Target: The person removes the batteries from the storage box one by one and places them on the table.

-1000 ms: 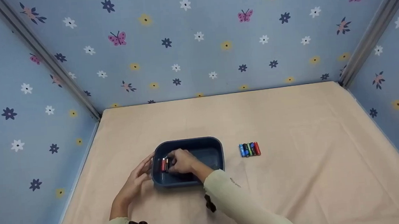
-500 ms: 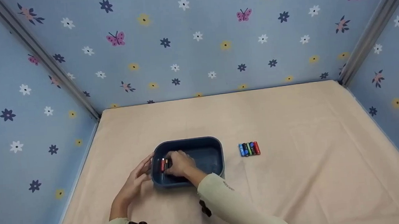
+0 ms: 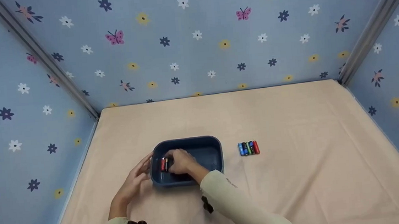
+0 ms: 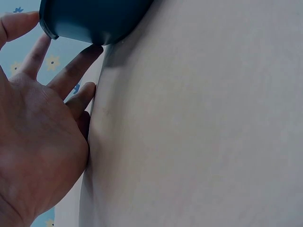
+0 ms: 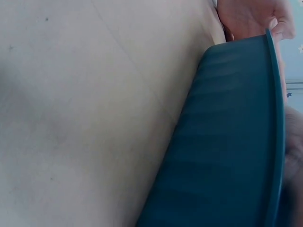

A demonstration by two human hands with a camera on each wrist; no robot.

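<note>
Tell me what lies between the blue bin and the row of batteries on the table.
Nothing: in the head view only bare tablecloth separates the blue bin from the row of batteries.

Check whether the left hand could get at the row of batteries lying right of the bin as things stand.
Probably not directly: the left hand rests against the blue bin's left side, and the bin and right hand lie between it and the batteries.

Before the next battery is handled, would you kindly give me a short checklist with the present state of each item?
1. Blue tub flat on the table: ok.
2. Left hand steadying the tub, straight fingers against its outer wall: ok.
3. Right hand inside the tub, at the red battery: ok.
4. Firm pinch on that battery: cannot tell, the fingers hide it.
5. Row of spare batteries beside the tub, apart from it and neatly together: ok.
</note>
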